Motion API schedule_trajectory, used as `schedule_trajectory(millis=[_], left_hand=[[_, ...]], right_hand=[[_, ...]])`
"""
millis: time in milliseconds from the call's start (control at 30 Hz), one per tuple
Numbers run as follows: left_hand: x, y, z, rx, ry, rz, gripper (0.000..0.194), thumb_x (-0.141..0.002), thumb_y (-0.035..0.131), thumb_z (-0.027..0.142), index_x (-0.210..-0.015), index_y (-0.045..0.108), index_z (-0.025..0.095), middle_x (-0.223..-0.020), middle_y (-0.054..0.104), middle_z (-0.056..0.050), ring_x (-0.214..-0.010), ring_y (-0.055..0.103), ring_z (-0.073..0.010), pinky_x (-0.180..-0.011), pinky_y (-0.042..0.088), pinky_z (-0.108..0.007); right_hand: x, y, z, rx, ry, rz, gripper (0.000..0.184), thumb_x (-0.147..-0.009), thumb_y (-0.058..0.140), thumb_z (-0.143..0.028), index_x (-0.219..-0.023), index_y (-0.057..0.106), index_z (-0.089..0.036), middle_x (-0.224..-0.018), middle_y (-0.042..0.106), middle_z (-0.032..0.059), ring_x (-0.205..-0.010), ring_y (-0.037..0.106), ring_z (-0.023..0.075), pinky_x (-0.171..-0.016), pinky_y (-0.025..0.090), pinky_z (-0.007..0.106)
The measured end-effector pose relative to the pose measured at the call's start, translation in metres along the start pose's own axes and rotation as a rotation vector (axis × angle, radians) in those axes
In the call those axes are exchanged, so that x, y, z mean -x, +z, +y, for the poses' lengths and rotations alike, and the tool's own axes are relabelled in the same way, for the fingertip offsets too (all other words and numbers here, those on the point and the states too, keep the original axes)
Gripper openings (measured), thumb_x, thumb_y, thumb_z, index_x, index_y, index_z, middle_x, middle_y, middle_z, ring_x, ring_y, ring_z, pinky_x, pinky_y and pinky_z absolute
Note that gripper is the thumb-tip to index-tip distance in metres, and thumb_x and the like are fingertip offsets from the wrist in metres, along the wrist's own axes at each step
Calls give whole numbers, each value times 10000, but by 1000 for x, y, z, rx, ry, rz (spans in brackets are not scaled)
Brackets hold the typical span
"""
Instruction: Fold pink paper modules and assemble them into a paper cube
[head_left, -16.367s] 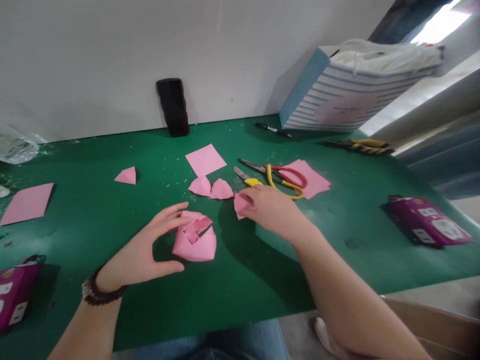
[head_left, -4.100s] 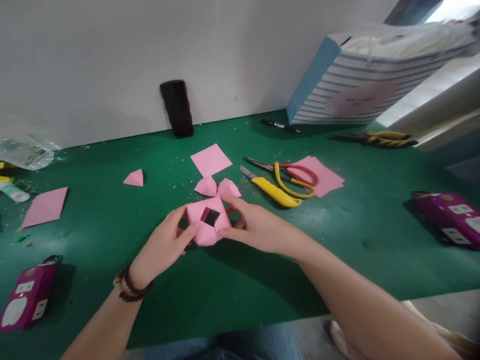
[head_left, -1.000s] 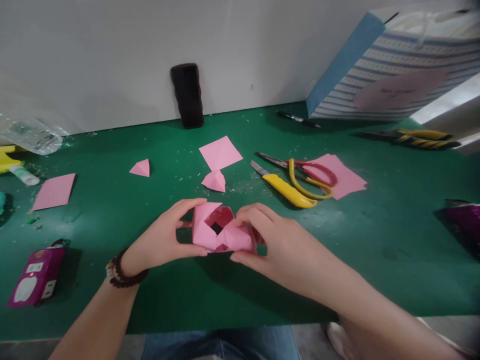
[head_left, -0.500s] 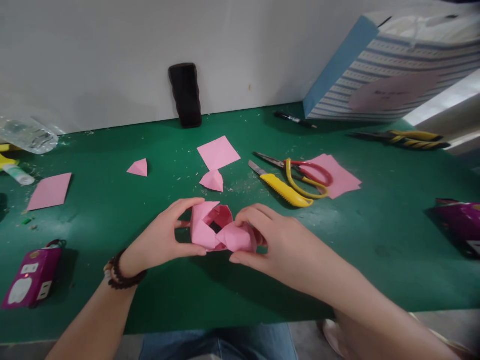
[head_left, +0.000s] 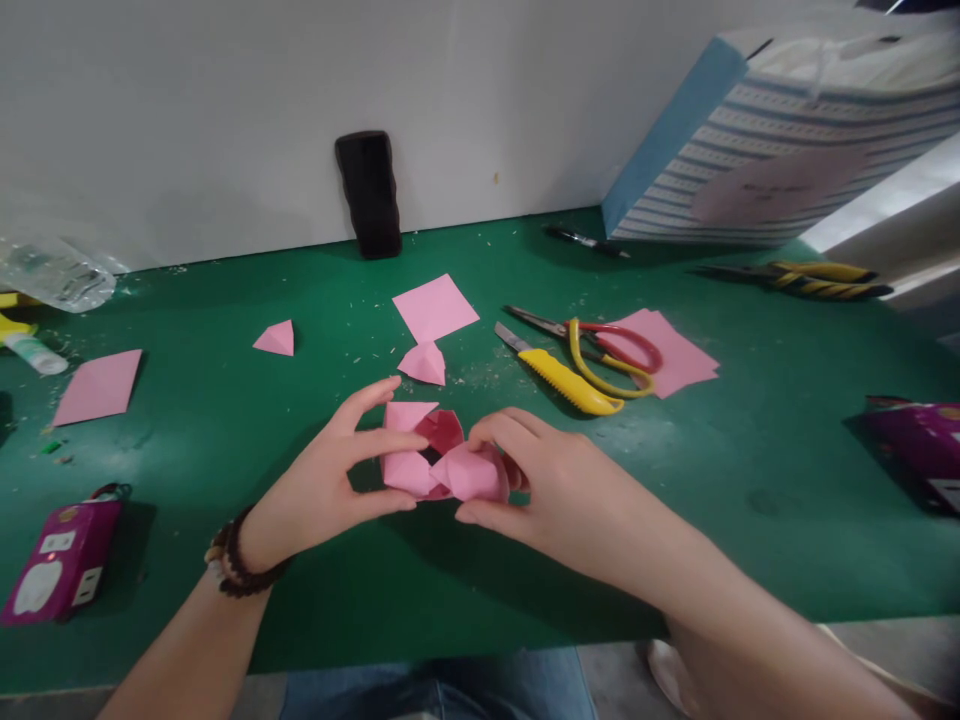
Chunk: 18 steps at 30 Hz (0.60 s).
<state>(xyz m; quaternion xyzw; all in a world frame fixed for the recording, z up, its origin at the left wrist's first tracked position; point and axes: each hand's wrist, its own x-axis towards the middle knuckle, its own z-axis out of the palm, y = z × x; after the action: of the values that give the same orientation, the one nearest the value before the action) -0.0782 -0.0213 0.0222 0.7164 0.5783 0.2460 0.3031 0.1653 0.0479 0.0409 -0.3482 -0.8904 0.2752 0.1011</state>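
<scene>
Between my hands is a pink folded-paper model (head_left: 406, 470), hollow, with a gap in its top and a dark interior. My left hand (head_left: 341, 465) pinches its left part, the thumb low at the near side and one finger reaching over the top to the gap. The index finger of that hand is lifted off the paper. My right hand (head_left: 540, 470) grips the rounded right end, thumb beneath and fingers over the far side; some fingertips are hidden. Just beyond lie a small folded pink piece (head_left: 424, 363) and a flat pink sheet (head_left: 436, 307).
Right of centre lie a yellow utility knife (head_left: 570, 380), scissors (head_left: 619, 345) and pink sheets (head_left: 682, 360). Pliers (head_left: 795, 280), a pen (head_left: 585, 241) and a striped bag (head_left: 780, 150) are farther back. A phone (head_left: 370, 195) leans on the wall. Left is a purple power strip (head_left: 64, 555).
My left index finger has lifted off the paper, and another finger has come over the top to the gap. The right hand keeps its grip.
</scene>
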Motion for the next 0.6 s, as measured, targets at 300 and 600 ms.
schedule_trajectory(millis=[300, 600], left_hand=[[-1, 3, 1, 41, -8, 0, 320, -748, 789, 381, -1055, 708, 343, -1558, 350, 1, -1425, 362, -333, -1150, 367, -537], [-2, 7, 1, 77, -19, 15, 311, -722, 811, 371, -1018, 726, 325, -1542, 382, -4, -1407, 391, -334, -1149, 368, -534]], right_hand=[[0, -1, 0, -27, -38, -19, 374, -773, 779, -329, -1098, 609, -255, -1079, 651, 42, -663, 632, 154, -587, 530, 308], [3, -1, 2, 28, -30, -34, 355, -782, 773, -335, -1101, 634, -267, -1056, 639, 43, -685, 653, 174, -642, 564, 351]])
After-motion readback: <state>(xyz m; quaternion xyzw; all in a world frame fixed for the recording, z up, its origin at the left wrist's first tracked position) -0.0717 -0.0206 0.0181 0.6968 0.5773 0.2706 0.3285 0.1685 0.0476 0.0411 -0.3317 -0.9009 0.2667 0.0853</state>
